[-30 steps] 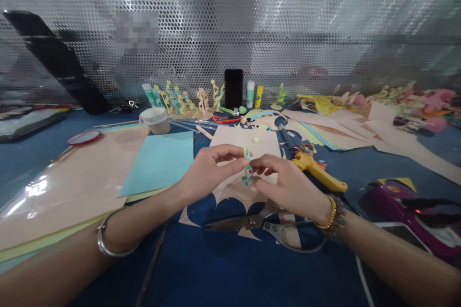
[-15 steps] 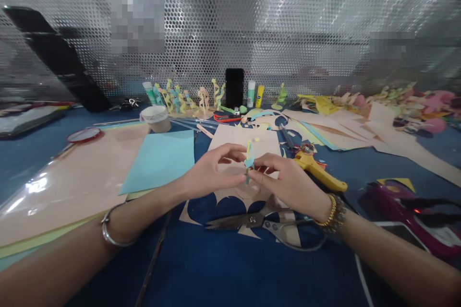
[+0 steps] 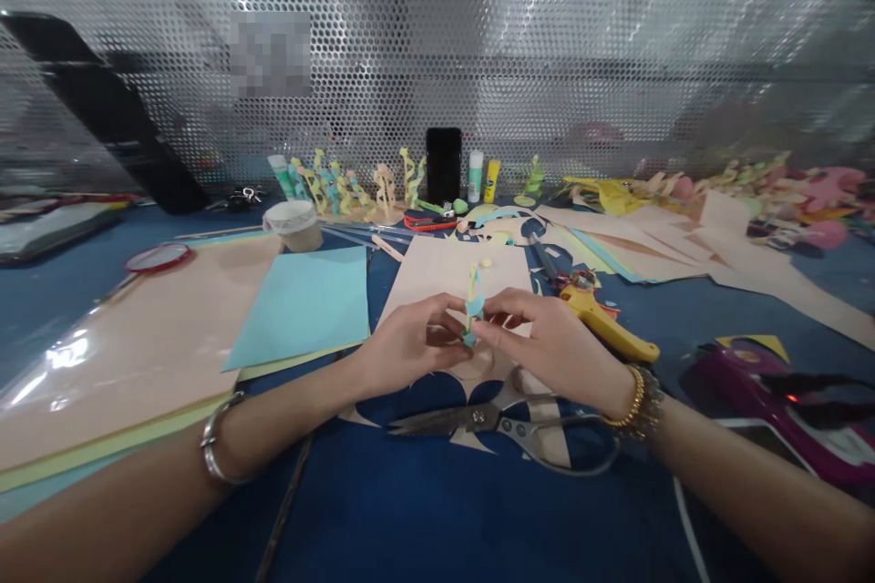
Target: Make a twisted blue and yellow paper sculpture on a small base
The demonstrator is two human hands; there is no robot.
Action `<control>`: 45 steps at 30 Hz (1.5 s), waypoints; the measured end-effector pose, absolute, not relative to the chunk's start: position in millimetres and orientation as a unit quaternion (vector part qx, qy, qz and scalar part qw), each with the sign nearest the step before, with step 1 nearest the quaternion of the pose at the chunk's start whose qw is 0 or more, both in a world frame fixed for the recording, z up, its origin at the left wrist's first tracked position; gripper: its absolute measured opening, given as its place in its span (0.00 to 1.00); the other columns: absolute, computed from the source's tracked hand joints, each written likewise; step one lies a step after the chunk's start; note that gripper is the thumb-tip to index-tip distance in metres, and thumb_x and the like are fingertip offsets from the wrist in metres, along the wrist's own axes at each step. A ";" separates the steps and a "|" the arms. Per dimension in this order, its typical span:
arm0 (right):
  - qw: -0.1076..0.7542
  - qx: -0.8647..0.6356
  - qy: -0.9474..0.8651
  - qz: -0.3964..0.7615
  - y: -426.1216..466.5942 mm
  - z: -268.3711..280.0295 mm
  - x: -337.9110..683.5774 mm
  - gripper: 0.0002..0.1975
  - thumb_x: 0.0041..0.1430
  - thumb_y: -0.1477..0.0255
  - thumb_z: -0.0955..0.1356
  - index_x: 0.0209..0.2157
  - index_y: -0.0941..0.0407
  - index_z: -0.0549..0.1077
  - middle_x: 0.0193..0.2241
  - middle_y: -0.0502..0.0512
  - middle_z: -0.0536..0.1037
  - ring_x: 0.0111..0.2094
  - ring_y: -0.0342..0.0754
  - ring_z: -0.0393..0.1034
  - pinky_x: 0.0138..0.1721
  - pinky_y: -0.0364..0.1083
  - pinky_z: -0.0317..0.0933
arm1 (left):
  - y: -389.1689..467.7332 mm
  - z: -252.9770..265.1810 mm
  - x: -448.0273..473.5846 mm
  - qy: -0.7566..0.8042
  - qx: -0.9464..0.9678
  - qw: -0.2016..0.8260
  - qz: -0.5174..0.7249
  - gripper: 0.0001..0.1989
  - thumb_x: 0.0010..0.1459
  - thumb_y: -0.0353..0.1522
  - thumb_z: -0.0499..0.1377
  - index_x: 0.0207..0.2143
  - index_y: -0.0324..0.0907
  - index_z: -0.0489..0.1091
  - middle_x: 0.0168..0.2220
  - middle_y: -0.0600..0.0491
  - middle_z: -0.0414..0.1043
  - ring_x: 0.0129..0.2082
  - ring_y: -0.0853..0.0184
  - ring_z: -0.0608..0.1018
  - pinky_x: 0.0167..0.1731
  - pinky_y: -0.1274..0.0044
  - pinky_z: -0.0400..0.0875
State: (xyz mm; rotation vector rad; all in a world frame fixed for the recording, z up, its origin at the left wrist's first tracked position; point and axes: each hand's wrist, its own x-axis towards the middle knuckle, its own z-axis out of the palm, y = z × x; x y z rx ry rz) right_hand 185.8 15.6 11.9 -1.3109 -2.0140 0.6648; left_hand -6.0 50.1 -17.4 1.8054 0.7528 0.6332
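Between my fingertips stands a small curled paper craft [image 3: 474,302], yellow and light blue, held upright. My right hand [image 3: 550,337] pinches it from the right with thumb and index finger. From the left, my left hand [image 3: 406,342] closes its fingers on the lower part of the craft; the exact contact is partly hidden. Beneath both hands lies a pale pink paper sheet [image 3: 437,269] with rounded cut-outs along its near edge. Metal scissors [image 3: 478,419] rest just in front, blades pointing left, over paper scraps.
Blue paper [image 3: 307,305] and a plastic-covered pink stack [image 3: 150,337] lie left, near a paper cup [image 3: 293,226]. A yellow-handled tool [image 3: 608,323] and purple device [image 3: 772,401] are right. Behind stand a phone [image 3: 444,166], glue sticks [image 3: 476,177] and several curled paper pieces [image 3: 334,187].
My left thumb and fingers have drawn closer together and shifted slightly lower around the paper craft. The craft has turned a little; my right hand keeps its pinch.
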 end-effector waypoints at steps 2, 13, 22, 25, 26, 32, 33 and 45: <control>0.322 -0.496 -0.767 0.250 15.1 12.1 184.5 0.06 0.57 0.70 0.66 0.33 0.56 0.74 0.34 0.54 0.77 0.35 0.46 0.71 0.36 0.46 0.64 | 49.2 -17.3 -5.2 0.323 0.751 0.510 0.267 0.16 0.53 0.30 0.60 0.44 0.41 0.62 0.35 0.53 0.71 0.35 0.65 0.78 0.36 0.72 0.73; 0.319 -0.499 -0.761 0.265 14.8 13.7 183.5 0.09 0.55 0.70 0.68 0.39 0.55 0.74 0.36 0.53 0.77 0.36 0.46 0.71 0.36 0.46 0.65 | 45.2 -10.1 -3.4 0.345 0.745 0.497 0.279 0.16 0.50 0.33 0.63 0.42 0.40 0.66 0.37 0.52 0.70 0.34 0.67 0.76 0.33 0.75 0.72; 0.364 -0.484 -0.756 0.249 13.5 19.6 187.6 0.15 0.51 0.67 0.70 0.42 0.54 0.73 0.38 0.53 0.76 0.34 0.45 0.70 0.36 0.45 0.66 | 42.3 -7.3 -2.1 0.366 0.754 0.457 0.298 0.08 0.52 0.36 0.61 0.32 0.40 0.69 0.32 0.54 0.71 0.33 0.67 0.75 0.32 0.77 0.71; 0.383 -0.482 -0.750 0.240 12.3 21.3 183.5 0.15 0.50 0.66 0.71 0.41 0.54 0.72 0.37 0.53 0.76 0.35 0.46 0.69 0.36 0.46 0.66 | 40.6 -5.8 1.1 0.384 0.770 0.421 0.289 0.07 0.51 0.36 0.61 0.27 0.41 0.68 0.29 0.55 0.71 0.30 0.68 0.74 0.27 0.79 0.69; 0.383 -0.483 -0.750 0.239 12.1 21.7 181.9 0.14 0.50 0.66 0.71 0.40 0.54 0.73 0.37 0.53 0.76 0.35 0.46 0.69 0.36 0.46 0.65 | 40.2 -6.2 2.0 0.389 0.774 0.410 0.286 0.07 0.51 0.36 0.61 0.27 0.41 0.69 0.29 0.55 0.71 0.29 0.68 0.74 0.26 0.79 0.69; 0.399 -0.487 -0.741 0.233 13.2 22.3 177.2 0.07 0.52 0.70 0.70 0.35 0.53 0.74 0.34 0.50 0.78 0.33 0.45 0.70 0.35 0.46 0.64 | 36.7 -10.1 3.3 0.396 0.781 0.395 0.279 0.11 0.48 0.38 0.63 0.31 0.41 0.71 0.28 0.55 0.71 0.26 0.69 0.73 0.24 0.79 0.67; 0.401 -0.485 -0.741 0.233 13.6 22.1 177.3 0.06 0.53 0.70 0.69 0.34 0.53 0.74 0.33 0.50 0.78 0.32 0.45 0.70 0.35 0.46 0.64 | 35.7 -9.2 2.9 0.393 0.782 0.395 0.280 0.12 0.48 0.39 0.63 0.33 0.41 0.71 0.29 0.55 0.72 0.26 0.69 0.73 0.24 0.79 0.68; 0.379 -0.465 -0.758 0.255 14.4 21.0 187.5 0.18 0.52 0.65 0.70 0.45 0.53 0.72 0.39 0.53 0.76 0.39 0.48 0.70 0.40 0.48 0.66 | 36.5 -7.8 2.0 0.379 0.766 0.407 0.323 0.12 0.58 0.38 0.55 0.34 0.41 0.74 0.35 0.52 0.77 0.34 0.65 0.76 0.30 0.79 0.69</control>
